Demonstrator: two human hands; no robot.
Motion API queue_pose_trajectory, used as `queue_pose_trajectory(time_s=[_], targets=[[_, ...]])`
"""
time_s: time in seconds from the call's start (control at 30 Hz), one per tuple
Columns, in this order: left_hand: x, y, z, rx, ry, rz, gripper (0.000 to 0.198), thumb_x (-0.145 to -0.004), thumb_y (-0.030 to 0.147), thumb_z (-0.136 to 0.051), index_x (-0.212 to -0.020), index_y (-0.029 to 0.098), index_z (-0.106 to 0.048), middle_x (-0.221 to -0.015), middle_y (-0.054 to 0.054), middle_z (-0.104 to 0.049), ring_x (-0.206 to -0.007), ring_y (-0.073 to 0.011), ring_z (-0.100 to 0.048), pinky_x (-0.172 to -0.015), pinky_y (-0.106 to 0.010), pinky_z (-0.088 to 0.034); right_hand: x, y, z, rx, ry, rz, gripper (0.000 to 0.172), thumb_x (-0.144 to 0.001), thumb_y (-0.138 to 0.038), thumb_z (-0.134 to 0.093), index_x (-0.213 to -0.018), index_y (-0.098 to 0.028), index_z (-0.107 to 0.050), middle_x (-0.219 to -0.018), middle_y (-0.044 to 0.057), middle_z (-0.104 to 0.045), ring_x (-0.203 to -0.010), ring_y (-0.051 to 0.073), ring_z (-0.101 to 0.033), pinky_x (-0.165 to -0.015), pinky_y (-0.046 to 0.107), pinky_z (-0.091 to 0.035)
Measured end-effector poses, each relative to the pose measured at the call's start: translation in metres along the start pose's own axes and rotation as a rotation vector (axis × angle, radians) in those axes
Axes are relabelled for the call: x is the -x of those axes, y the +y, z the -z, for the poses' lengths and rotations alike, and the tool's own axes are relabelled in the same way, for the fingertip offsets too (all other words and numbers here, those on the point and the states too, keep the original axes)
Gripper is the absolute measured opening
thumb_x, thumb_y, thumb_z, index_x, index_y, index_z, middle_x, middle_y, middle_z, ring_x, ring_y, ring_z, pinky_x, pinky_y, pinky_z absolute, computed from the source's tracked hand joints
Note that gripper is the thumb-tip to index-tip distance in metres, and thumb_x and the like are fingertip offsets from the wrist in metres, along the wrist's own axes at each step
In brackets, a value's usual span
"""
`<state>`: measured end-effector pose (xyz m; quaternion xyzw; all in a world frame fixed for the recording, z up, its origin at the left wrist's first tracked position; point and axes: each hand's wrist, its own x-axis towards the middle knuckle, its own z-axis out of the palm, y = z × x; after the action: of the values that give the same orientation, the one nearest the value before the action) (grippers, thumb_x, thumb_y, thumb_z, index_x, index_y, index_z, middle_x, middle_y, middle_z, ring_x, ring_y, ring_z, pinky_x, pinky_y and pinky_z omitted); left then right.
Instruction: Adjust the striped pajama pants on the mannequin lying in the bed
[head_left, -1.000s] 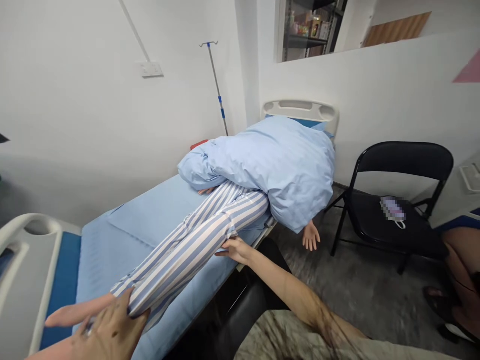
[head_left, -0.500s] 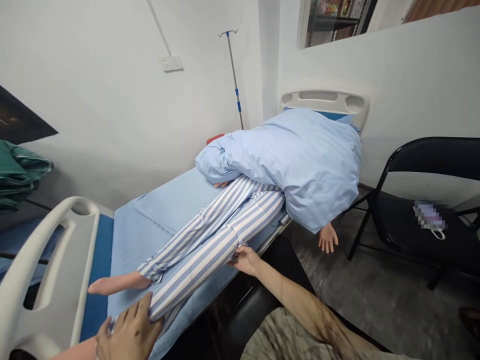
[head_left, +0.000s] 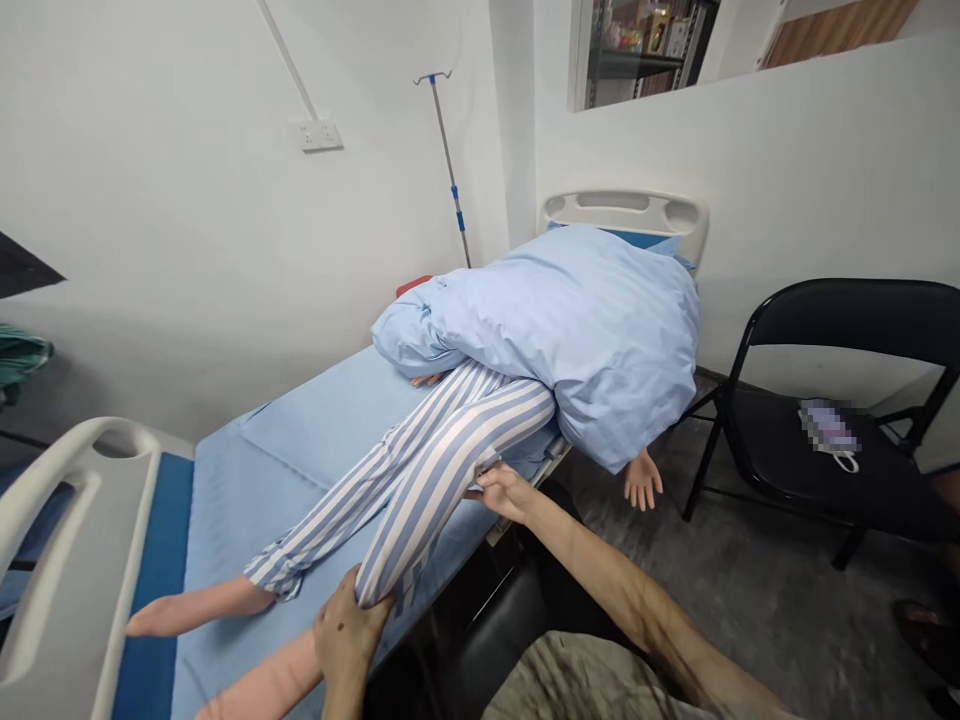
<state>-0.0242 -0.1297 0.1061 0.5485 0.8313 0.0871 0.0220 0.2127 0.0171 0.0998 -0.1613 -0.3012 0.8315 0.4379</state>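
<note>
We clamp the mannequin's striped trouser leg (head_left: 442,490) with our left hand (head_left: 349,630). Our right hand (head_left: 510,492) touches under it, but we cannot tell its grip.

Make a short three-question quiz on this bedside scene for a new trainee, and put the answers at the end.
1. True or false: the left hand grips the striped trouser leg of the mannequin.
2. What stands near the head of the hospital bed? A. an IV pole; B. a walker; C. a crutch.
3. What lies on the seat of the black folding chair?

Key: 1. True. 2. A. 3. A face mask.
</note>
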Motion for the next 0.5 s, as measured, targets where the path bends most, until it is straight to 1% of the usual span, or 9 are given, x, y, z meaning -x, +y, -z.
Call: queue_pose_trajectory(time_s=[0.07, 0.1, 0.17, 0.23, 0.3, 0.43, 0.5], targets=[[-0.02, 0.007, -0.023, 0.078, -0.024, 0.061, 0.045, -0.075, 0.036, -0.052, -0.114, 0.014, -0.058, -0.095, -0.014, -0.071, -0.09, -0.0303, -0.065, -0.073, -0.037, -0.047, -0.001, -0.008, -0.002, 0.014, -0.016, 0.032, 0.021, -0.061, -0.017, -0.063, -0.081, -0.022, -0.064, -0.084, 0.0, -0.07, -0.095, 0.022, -0.062, -0.088, 0.039, -0.046], [-0.025, 0.009, -0.032, 0.106, -0.024, 0.081, 0.047, -0.075, 0.037, -0.052, -0.116, 0.014, -0.056, -0.096, -0.014, -0.071, -0.091, -0.0306, -0.064, -0.073, -0.037, -0.047, -0.002, -0.012, -0.002, 0.013, -0.017, 0.044, 0.023, -0.061, -0.016, -0.063, -0.083, -0.023, -0.064, -0.086, 0.001, -0.07, -0.095, 0.021, -0.062, -0.088, 0.038, -0.047], [-0.028, 0.009, -0.042, 0.122, 0.008, 0.083, 0.049, -0.075, 0.038, -0.052, -0.119, 0.015, -0.055, -0.099, -0.014, -0.07, -0.093, -0.0307, -0.064, -0.073, -0.037, -0.046, -0.002, -0.015, -0.004, 0.008, -0.009, 0.053, 0.028, -0.06, -0.015, -0.064, -0.087, -0.023, -0.064, -0.089, 0.001, -0.07, -0.094, 0.021, -0.062, -0.087, 0.038, -0.047], [-0.024, 0.006, -0.047, 0.127, 0.05, 0.071, 0.049, -0.074, 0.036, -0.053, -0.119, 0.016, -0.054, -0.1, -0.013, -0.07, -0.094, -0.0295, -0.064, -0.075, -0.035, -0.045, -0.002, -0.016, -0.004, 0.006, 0.013, 0.049, 0.03, -0.059, -0.015, -0.065, -0.088, -0.023, -0.065, -0.088, 0.001, -0.07, -0.091, 0.02, -0.062, -0.086, 0.038, -0.048], [-0.019, 0.002, -0.049, 0.136, 0.069, 0.041, 0.048, -0.074, 0.034, -0.053, -0.118, 0.016, -0.054, -0.1, -0.012, -0.07, -0.096, -0.0281, -0.064, -0.077, -0.034, -0.044, 0.0, -0.013, -0.004, 0.015, 0.036, 0.039, 0.029, -0.059, -0.015, -0.066, -0.087, -0.023, -0.065, -0.085, 0.0, -0.07, -0.09, 0.02, -0.062, -0.086, 0.038, -0.048], [-0.014, -0.005, -0.05, 0.122, 0.054, 0.028, 0.047, -0.071, 0.027, -0.054, -0.116, 0.015, -0.057, -0.1, -0.011, -0.07, -0.098, -0.027, -0.064, -0.085, -0.036, -0.043, 0.003, -0.001, 0.001, 0.017, 0.082, 0.018, 0.024, -0.06, -0.015, -0.068, -0.083, -0.023, -0.064, -0.082, -0.001, -0.069, -0.089, 0.019, -0.062, -0.086, 0.039, -0.047], [-0.013, -0.011, -0.048, 0.111, 0.044, 0.025, 0.048, -0.069, 0.025, -0.054, -0.115, 0.016, -0.058, -0.104, -0.01, -0.071, -0.101, -0.0262, -0.063, -0.091, -0.036, -0.042, 0.005, 0.006, 0.005, 0.0, 0.119, 0.004, 0.023, -0.059, -0.015, -0.069, -0.08, -0.024, -0.064, -0.082, -0.002, -0.069, -0.088, 0.019, -0.061, -0.086, 0.039, -0.047]])
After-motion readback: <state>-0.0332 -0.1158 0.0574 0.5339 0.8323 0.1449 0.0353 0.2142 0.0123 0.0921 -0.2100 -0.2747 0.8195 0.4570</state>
